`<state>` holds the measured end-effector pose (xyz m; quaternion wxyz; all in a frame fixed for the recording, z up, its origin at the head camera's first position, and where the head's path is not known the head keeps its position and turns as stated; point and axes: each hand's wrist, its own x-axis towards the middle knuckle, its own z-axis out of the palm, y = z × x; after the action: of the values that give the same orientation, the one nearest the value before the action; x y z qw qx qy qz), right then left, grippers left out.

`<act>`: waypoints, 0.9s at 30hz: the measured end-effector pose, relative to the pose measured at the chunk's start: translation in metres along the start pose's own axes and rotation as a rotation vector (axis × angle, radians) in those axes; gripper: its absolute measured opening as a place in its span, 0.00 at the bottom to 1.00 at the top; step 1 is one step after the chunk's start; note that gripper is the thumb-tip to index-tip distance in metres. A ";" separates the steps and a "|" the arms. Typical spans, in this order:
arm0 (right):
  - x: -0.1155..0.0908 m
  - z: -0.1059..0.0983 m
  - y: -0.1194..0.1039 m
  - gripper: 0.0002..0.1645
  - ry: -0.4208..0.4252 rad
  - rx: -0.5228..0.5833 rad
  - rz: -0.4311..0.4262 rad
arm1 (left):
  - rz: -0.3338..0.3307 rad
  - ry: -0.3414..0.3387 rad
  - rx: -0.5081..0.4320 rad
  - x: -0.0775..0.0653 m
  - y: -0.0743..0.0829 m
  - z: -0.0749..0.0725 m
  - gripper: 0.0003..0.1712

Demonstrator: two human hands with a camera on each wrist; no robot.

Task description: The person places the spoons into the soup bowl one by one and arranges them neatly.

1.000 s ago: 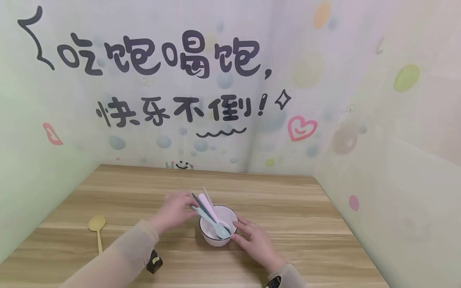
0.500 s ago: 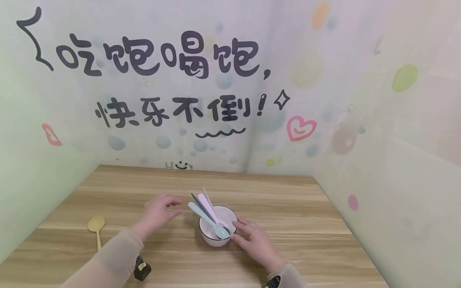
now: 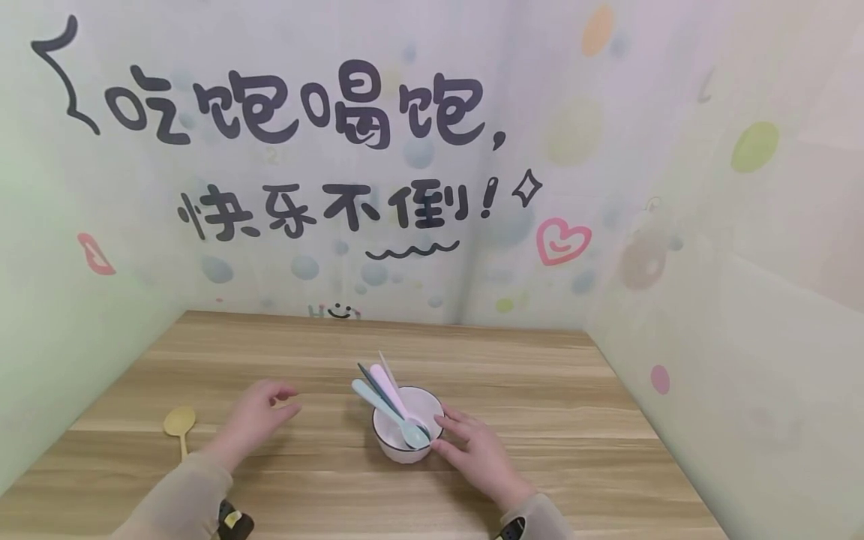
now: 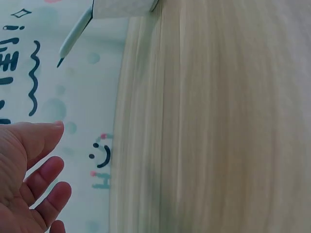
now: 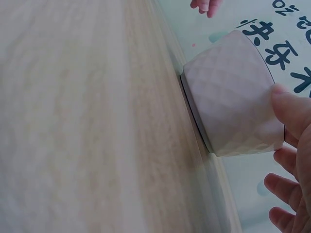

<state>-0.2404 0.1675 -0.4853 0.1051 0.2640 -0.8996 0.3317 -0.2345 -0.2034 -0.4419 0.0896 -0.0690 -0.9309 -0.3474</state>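
Observation:
A white bowl (image 3: 403,452) with a dark rim stands upright on the table, its outer wall (image 5: 231,97) showing a diamond pattern in the right wrist view. Leaning in it are a light blue spoon (image 3: 378,401), a pink spoon (image 3: 388,386), a dark-handled utensil (image 3: 365,371) and a thin pale handle (image 3: 385,362). My right hand (image 3: 481,454) holds the bowl at its right side, thumb and fingers at the rim. To the left, my left hand (image 3: 253,420) hovers with relaxed fingers and holds nothing. Left of that hand lies a yellow spoon (image 3: 179,422), its handle end hidden by the sleeve.
The wood-grain table (image 3: 553,390) meets a back wall (image 3: 405,292) with black lettering and pale walls at both sides. A dark device (image 3: 234,520) sits on my left wrist and another (image 3: 511,529) on my right.
My left hand has let go of the light blue spoon, which now rests in the bowl, and has moved left toward the yellow spoon. My right hand has stayed on the bowl.

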 end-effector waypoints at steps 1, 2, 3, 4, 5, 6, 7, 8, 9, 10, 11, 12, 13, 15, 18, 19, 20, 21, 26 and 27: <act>0.000 0.000 0.000 0.31 0.001 0.001 0.001 | -0.009 -0.002 -0.004 -0.002 -0.002 -0.002 0.18; 0.000 0.000 0.000 0.31 0.001 0.001 0.001 | -0.020 -0.003 -0.006 -0.003 -0.004 -0.003 0.19; 0.000 0.000 0.001 0.31 0.001 0.001 0.002 | -0.030 -0.002 -0.008 -0.005 -0.006 -0.004 0.19; 0.000 0.000 0.001 0.31 0.002 0.001 0.004 | -0.038 -0.002 -0.009 -0.006 -0.008 -0.006 0.20; 0.000 0.000 0.001 0.31 0.002 0.000 0.004 | -0.043 -0.003 -0.010 -0.007 -0.009 -0.007 0.20; 0.000 0.000 0.001 0.31 0.003 0.000 0.004 | -0.051 -0.003 -0.007 -0.008 -0.011 -0.009 0.21; 0.000 0.000 0.001 0.31 0.003 0.002 0.003 | -0.059 -0.002 0.000 -0.009 -0.013 -0.010 0.21; 0.000 0.000 0.001 0.31 0.003 0.001 0.001 | -0.069 -0.003 0.004 -0.010 -0.014 -0.011 0.21; 0.000 0.000 0.001 0.31 0.003 0.000 -0.002 | -0.076 -0.003 0.010 -0.011 -0.016 -0.012 0.22; 0.000 0.000 0.001 0.31 0.004 -0.002 -0.004 | -0.086 -0.004 0.016 -0.012 -0.018 -0.014 0.22; 0.000 0.000 0.001 0.31 0.003 -0.003 -0.005 | -0.094 -0.003 0.022 -0.013 -0.019 -0.015 0.22; 0.000 0.000 0.001 0.31 0.004 -0.005 -0.007 | -0.102 0.001 0.032 -0.014 -0.021 -0.016 0.22; 0.000 0.001 0.001 0.31 0.003 -0.006 -0.009 | -0.108 0.003 0.034 -0.015 -0.023 -0.017 0.22; 0.000 0.001 0.001 0.31 0.004 -0.009 -0.011 | -0.123 0.010 0.034 -0.018 -0.026 -0.019 0.23; 0.000 0.001 0.002 0.30 0.005 -0.009 -0.013 | -0.153 0.015 0.032 -0.021 -0.033 -0.023 0.25; 0.000 0.001 0.002 0.30 0.006 -0.009 -0.013 | -0.167 0.013 0.028 -0.022 -0.036 -0.024 0.26; 0.000 0.001 0.002 0.30 0.007 -0.009 -0.014 | -0.179 0.011 0.030 -0.023 -0.038 -0.025 0.27; 0.000 0.001 0.002 0.30 0.008 -0.011 -0.015 | -0.188 0.010 0.034 -0.024 -0.040 -0.027 0.28; 0.000 0.001 0.001 0.31 0.009 -0.012 -0.013 | -0.237 0.004 0.021 -0.027 -0.051 -0.035 0.31; 0.000 0.001 0.001 0.31 0.007 -0.011 -0.011 | -0.246 0.004 0.023 -0.028 -0.052 -0.037 0.32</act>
<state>-0.2408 0.1679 -0.4864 0.1117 0.2672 -0.8994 0.3273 -0.2125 -0.2680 -0.4535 0.0488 0.0476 -0.9361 -0.3451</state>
